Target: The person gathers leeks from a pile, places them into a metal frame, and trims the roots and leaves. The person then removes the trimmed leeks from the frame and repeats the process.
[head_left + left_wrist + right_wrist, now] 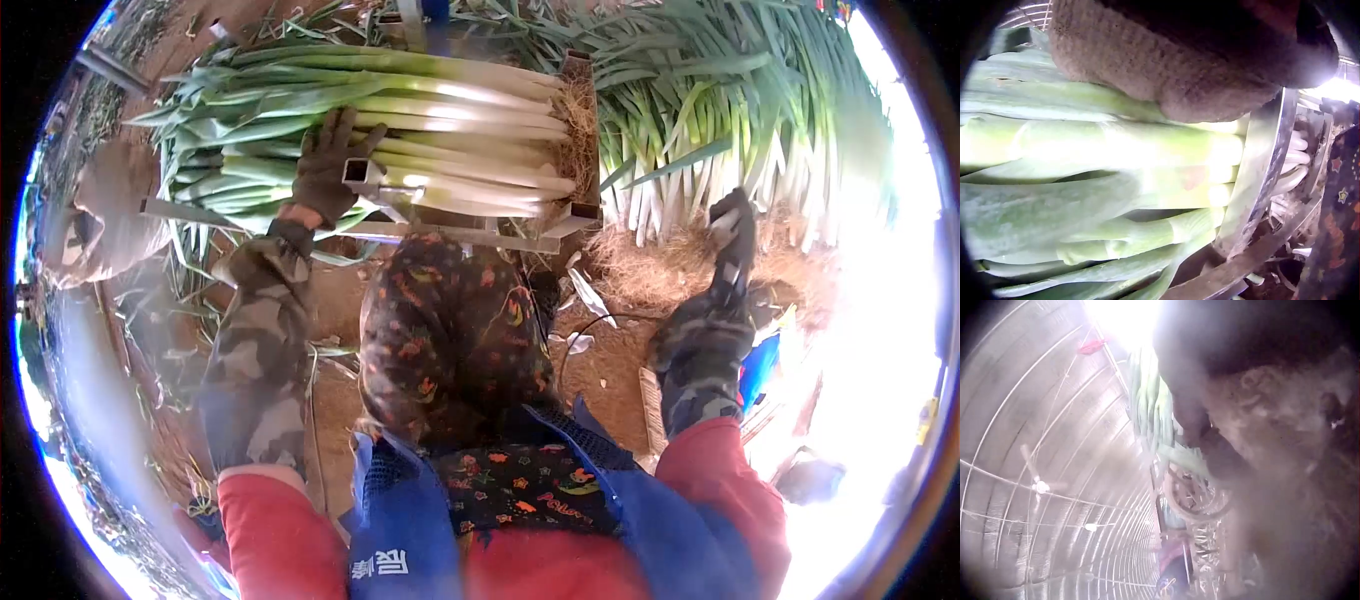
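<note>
In the head view, my gloved left hand [328,165] rests with spread fingers on a row of long green onions [460,100] lying sideways in a metal rack [480,238]. Their roots [580,125] are lined up at the right end of the rack. The left wrist view shows the glove [1166,56] close over green stalks [1104,144] beside a flat metal bar [1260,169]. My gloved right hand [733,240] is out to the right, fingers loosely bent, at the root end of a big pile of green onions [740,140]. Its fingers are blurred in the right wrist view.
A square metal tube [362,172] rises at the rack's near side, by my left wrist. My knees [450,330] are close against the rack. Bare soil [610,370] with scraps lies to the right. A ribbed tunnel roof [1054,444] shows in the right wrist view.
</note>
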The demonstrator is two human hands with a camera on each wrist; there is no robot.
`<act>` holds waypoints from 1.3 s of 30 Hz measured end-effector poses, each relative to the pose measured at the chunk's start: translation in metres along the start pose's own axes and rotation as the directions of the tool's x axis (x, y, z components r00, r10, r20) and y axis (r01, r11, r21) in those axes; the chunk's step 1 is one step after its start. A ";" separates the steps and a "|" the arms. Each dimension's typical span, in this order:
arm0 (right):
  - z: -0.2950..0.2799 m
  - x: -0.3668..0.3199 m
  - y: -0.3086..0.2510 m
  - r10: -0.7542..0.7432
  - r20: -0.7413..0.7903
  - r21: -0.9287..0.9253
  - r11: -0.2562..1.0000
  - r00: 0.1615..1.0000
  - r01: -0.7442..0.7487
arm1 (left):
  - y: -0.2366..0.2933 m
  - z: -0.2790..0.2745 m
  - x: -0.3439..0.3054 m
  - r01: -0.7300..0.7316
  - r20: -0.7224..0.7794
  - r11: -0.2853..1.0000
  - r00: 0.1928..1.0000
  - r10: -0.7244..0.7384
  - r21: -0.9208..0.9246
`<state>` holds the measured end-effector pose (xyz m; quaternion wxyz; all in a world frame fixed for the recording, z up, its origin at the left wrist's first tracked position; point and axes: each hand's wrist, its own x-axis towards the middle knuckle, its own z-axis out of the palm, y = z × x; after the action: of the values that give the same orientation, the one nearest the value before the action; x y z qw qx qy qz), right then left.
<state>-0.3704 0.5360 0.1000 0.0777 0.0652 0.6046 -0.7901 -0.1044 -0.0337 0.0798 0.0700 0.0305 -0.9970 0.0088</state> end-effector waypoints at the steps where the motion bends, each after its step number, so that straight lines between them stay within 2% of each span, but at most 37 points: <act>1: -0.006 -0.013 0.017 -0.010 0.018 -0.049 0.999 1.000 0.011 | 0.000 -0.001 -0.001 -0.030 -0.009 0.983 0.999 0.032 0.183; 2: -0.007 -0.029 0.026 -0.019 0.037 -0.099 0.995 0.999 0.023 | 0.004 -0.009 -0.004 -0.021 -0.057 0.988 0.998 0.031 0.154; 4: 0.022 -0.083 0.037 0.113 0.066 0.228 0.966 0.991 -0.125 | 0.007 -0.007 -0.011 -0.008 -0.231 0.999 0.973 0.018 0.046; 5: 0.017 -0.098 0.048 0.190 0.062 0.257 0.946 0.980 -0.199 | 0.013 -0.011 -0.015 0.065 -0.187 0.995 0.981 -0.050 0.079; 6: 0.008 -0.108 0.065 0.265 0.059 0.288 0.919 0.962 -0.271 | 0.013 -0.014 -0.025 0.092 -0.224 0.995 0.971 -0.085 0.023; 7: 0.001 -0.115 0.075 0.299 0.010 0.216 0.931 0.954 -0.294 | 0.014 -0.017 -0.036 0.115 -0.259 0.993 0.959 -0.119 -0.032; 8: 0.002 -0.117 0.069 0.273 0.025 0.174 0.946 0.962 -0.273 | 0.017 -0.025 -0.049 0.133 -0.292 0.987 0.944 -0.153 -0.085; 10: 0.004 -0.125 0.049 0.226 0.052 0.093 0.969 0.973 -0.230 | 0.027 -0.043 -0.083 0.258 -0.161 0.960 0.948 -0.273 -0.109; 11: 0.019 -0.124 0.031 0.169 0.007 0.112 0.979 0.986 -0.169 | 0.028 -0.046 -0.103 0.257 -0.173 0.958 0.945 -0.276 -0.128; 12: -0.006 -0.095 0.033 0.083 0.131 0.114 0.989 0.988 -0.098 | 0.027 -0.046 -0.125 0.255 -0.186 0.956 0.942 -0.279 -0.147; 13: -0.002 -0.082 0.013 0.234 0.187 0.268 0.922 0.954 -0.279 | 0.026 -0.042 -0.147 0.275 -0.180 0.948 0.936 -0.302 -0.161; 15: 0.009 -0.054 -0.014 0.273 0.343 0.506 0.752 0.899 -0.422 | 0.027 -0.032 -0.192 0.327 -0.160 0.921 0.918 -0.363 -0.212; 17: 0.036 -0.045 -0.041 0.119 0.677 0.473 0.686 0.726 -0.553 | 0.034 -0.032 -0.239 0.397 -0.111 0.866 0.888 -0.447 -0.304; 18: 0.066 -0.065 -0.060 0.085 0.744 0.496 0.595 0.663 -0.633 | 0.039 -0.033 -0.259 0.432 -0.076 0.828 0.870 -0.487 -0.357; 20: 0.106 -0.082 -0.077 -0.059 0.804 0.568 0.370 0.592 -0.735 | 0.045 -0.030 -0.293 0.518 0.021 0.736 0.823 -0.567 -0.435; 21: 0.124 -0.092 -0.079 -0.141 0.784 0.608 0.367 0.604 -0.704 | 0.047 -0.025 -0.309 0.562 0.073 0.682 0.794 -0.603 -0.468; 22: 0.137 -0.098 -0.077 -0.222 0.761 0.645 0.357 0.610 -0.676 | 0.045 -0.013 -0.326 0.532 0.083 0.737 0.830 -0.552 -0.417; 23: 0.144 -0.097 -0.071 -0.319 0.773 0.635 0.379 0.549 -0.673 | 0.037 0.008 -0.344 0.500 0.094 0.786 0.859 -0.503 -0.363; 24: 0.146 -0.101 -0.064 -0.251 0.787 0.611 0.447 0.564 -0.654 | 0.030 0.028 -0.360 0.462 0.112 0.832 0.886 -0.451 -0.306; 26: 0.200 -0.173 -0.059 -0.273 0.709 0.687 0.478 0.651 -0.547 | 0.020 0.056 -0.388 0.331 -0.047 0.899 0.932 -0.358 -0.288; 27: 0.218 -0.191 -0.053 -0.249 0.605 0.750 0.499 0.757 -0.435 | 0.022 0.055 -0.392 0.333 -0.041 0.872 0.928 -0.371 -0.358; 28: 0.235 -0.207 -0.046 -0.271 0.616 0.736 0.532 0.739 -0.418 | 0.023 0.053 -0.393 0.348 -0.028 0.849 0.920 -0.390 -0.398; 30: 0.275 -0.250 -0.045 -0.229 0.399 0.665 0.739 0.888 -0.108 | 0.027 0.048 -0.394 0.376 0.000 0.796 0.904 -0.427 -0.474; 31: 0.288 -0.256 -0.040 -0.264 0.401 0.649 0.758 0.877 -0.069 | 0.024 0.047 -0.393 0.379 0.025 0.817 0.912 -0.410 -0.435; 32: 0.299 -0.261 -0.036 -0.299 0.406 0.631 0.775 0.864 -0.028 | 0.031 0.035 -0.386 0.429 0.079 0.779 0.892 -0.445 -0.456; 33: 0.308 -0.269 -0.032 -0.259 0.355 0.473 0.879 0.898 0.067 | 0.038 0.024 -0.378 0.479 0.133 0.740 0.868 -0.478 -0.473; 36: 0.324 -0.277 -0.032 -0.507 0.509 0.436 0.849 0.696 0.300 | 0.058 0.001 -0.367 0.547 0.177 0.604 0.808 -0.562 -0.580; 37: 0.329 -0.282 -0.032 -0.526 0.501 0.418 0.843 0.687 0.340 | 0.058 0.004 -0.368 0.544 0.188 0.604 0.813 -0.551 -0.582; 38: 0.329 -0.262 -0.026 -0.618 0.592 0.422 0.784 0.517 0.455 | 0.058 0.004 -0.367 0.559 0.222 0.585 0.806 -0.548 -0.587; 39: 0.334 -0.240 -0.019 -0.685 0.592 0.271 0.664 0.424 0.696 | 0.059 0.005 -0.365 0.574 0.257 0.566 0.799 -0.543 -0.592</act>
<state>-0.1419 0.2292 0.2525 -0.0476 -0.4675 0.5160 -0.7162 0.2517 0.0469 0.0232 0.0522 0.3180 -0.8768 -0.3568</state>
